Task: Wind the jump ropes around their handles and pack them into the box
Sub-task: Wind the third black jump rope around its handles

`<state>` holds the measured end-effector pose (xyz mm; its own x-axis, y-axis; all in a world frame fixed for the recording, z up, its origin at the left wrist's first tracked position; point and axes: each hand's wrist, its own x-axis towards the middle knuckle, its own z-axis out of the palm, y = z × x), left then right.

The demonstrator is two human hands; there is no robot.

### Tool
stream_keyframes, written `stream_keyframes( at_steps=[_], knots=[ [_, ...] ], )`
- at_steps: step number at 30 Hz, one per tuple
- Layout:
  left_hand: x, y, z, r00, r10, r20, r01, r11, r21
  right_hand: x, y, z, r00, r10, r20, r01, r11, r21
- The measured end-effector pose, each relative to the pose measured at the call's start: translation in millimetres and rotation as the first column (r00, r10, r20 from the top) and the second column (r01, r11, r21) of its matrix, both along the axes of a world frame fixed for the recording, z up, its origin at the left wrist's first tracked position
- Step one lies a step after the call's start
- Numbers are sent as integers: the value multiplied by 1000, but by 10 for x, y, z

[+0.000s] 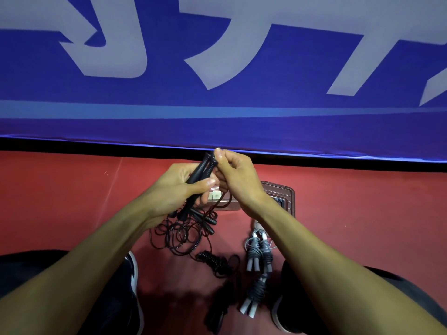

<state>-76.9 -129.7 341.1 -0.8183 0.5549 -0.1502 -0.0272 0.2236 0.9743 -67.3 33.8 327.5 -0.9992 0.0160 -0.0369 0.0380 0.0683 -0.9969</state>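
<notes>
Your left hand (pixel 179 187) grips a pair of slim black plastic jump-rope handles (pixel 202 169), fingers and thumb curled round them so the handles slant up and to the right, side by side. Your right hand (pixel 238 176) meets them at their far tips, thumb and fingers pinched closed on the thin black cord (pixel 217 163) right where it leaves the handles. From there the cord drops between your wrists and lands in a loose tangle of black loops (pixel 179 235) on the red floor (pixel 72 201), just nearer to you than your left hand, with more black handles (pixel 208 222) lying in the heap. A tightly coiled stretch of black cord (pixel 212 258) sits nearer still, in the middle. To its right lie two grey jump ropes already wound round their grey handles: one bundle (pixel 260 253) farther off, another (pixel 252 298) close to you. The clear plastic box (pixel 280 192) rests on the floor beyond your right wrist, mostly hidden behind your hands, so you cannot tell what it holds. A blue banner with pale lettering (pixel 217 68) fills the far side. Your dark shoes (pixel 134 274) frame the near floor.
</notes>
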Motion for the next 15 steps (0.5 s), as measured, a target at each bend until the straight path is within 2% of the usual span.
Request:
stream_keyframes(
  at_steps=[3, 6, 8, 11, 15],
  knots=[
    [11, 27, -22, 998, 38, -53, -39, 999, -10, -16, 8, 4, 1000, 23, 6, -23, 1000, -4],
    [-1, 54, -47, 992, 129, 0, -129, 990, -51, -40, 39, -4, 1000, 16, 19, -17, 999, 40],
    [-33, 41, -69, 983, 182, -20, -183, 979, -90, -52, 54, -26, 999, -18, 27, 16, 996, 91],
    [-36, -2, -79, 991, 111, -73, -116, 990, -82, -56, 67, -46, 997, -70, 32, 64, 986, 157],
    [2, 26, -74, 999, 38, 14, -38, 999, 9, -41, 70, 9, 999, -30, 31, 26, 995, 99]
  ],
)
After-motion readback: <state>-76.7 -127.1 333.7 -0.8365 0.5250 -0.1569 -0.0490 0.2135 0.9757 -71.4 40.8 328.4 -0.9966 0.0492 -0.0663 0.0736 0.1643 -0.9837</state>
